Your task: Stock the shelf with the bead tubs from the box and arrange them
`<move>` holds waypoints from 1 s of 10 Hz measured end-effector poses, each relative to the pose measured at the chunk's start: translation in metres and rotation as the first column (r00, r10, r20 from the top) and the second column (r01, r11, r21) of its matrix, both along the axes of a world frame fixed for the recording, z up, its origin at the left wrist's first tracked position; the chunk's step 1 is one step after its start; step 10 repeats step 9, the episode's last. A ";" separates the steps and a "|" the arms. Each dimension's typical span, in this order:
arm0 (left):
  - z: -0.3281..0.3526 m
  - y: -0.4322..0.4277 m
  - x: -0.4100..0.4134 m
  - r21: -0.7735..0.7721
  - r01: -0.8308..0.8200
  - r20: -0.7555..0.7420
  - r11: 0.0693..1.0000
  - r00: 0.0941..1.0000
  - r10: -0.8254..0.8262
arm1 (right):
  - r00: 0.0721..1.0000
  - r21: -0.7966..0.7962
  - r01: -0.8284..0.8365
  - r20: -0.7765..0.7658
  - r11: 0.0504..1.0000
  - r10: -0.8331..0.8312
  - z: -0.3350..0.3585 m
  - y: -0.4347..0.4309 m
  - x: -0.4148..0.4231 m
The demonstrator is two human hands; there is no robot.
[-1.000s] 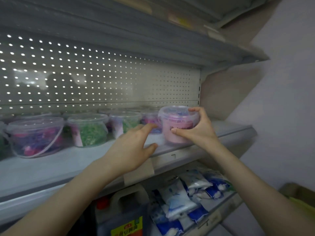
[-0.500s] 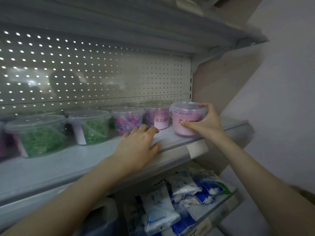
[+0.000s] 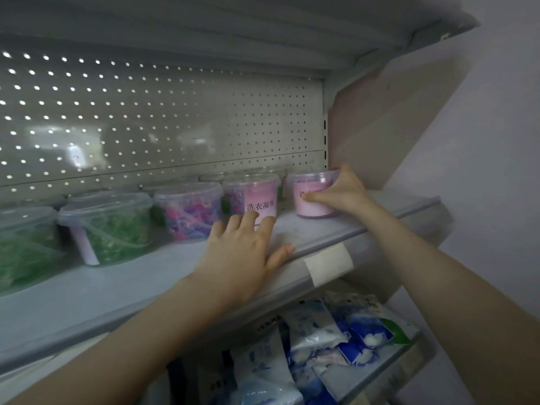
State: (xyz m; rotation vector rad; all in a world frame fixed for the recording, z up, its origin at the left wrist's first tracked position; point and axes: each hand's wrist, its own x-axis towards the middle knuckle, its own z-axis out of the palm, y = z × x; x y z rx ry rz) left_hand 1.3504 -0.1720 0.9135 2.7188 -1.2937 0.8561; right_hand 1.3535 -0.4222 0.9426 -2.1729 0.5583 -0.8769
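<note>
The pink tub [image 3: 312, 197] stands upright at the right end of the smooth grey metal shelf [image 3: 117, 285], just before the perforated back panel [image 3: 175, 127]. It is a round clear-plastic pot with a lid, filled with pale pink. The right hand [image 3: 339, 191] wraps its side, thumb across the front and fingers behind. Left of the pink tub runs a row of four more like tubs in front: one pink-labelled, one purple-mixed, two green. The left hand [image 3: 242, 252] lies flat, fingers spread, on the shelf left of the pink tub, fingertips touching the labelled tub [image 3: 257, 200].
</note>
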 end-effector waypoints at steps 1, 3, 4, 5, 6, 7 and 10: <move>-0.004 -0.003 0.004 0.013 0.016 -0.008 1.000 1.000 -0.016 | 0.997 0.032 -0.026 -0.073 0.999 0.028 0.003 -0.015 0.021; -0.002 -0.002 0.003 -0.053 0.091 -0.133 0.994 0.986 -0.098 | 0.952 -0.073 -0.097 -0.297 0.993 0.072 0.011 -0.025 0.056; -0.002 -0.002 0.005 -0.075 0.102 -0.150 0.992 0.982 -0.113 | 0.925 -0.143 -0.109 -0.378 0.984 0.048 0.008 -0.050 0.081; -0.002 -0.002 0.004 -0.089 0.109 -0.155 0.990 0.980 -0.122 | 0.893 -0.251 -0.074 -0.448 0.965 -0.048 0.011 -0.067 0.091; -0.001 -0.001 0.002 -0.098 0.116 -0.149 0.988 0.980 -0.130 | 0.904 -0.250 -0.080 -0.427 0.965 -0.035 0.014 -0.058 0.085; 0.000 0.000 0.001 -0.107 0.110 -0.131 0.988 0.984 -0.124 | 0.943 -0.189 -0.109 -0.329 0.976 0.042 0.004 -0.060 0.080; 0.003 0.001 -0.003 -0.134 0.097 -0.071 0.986 0.992 -0.107 | 0.981 -0.122 -0.119 -0.168 0.985 0.097 0.007 -0.031 0.036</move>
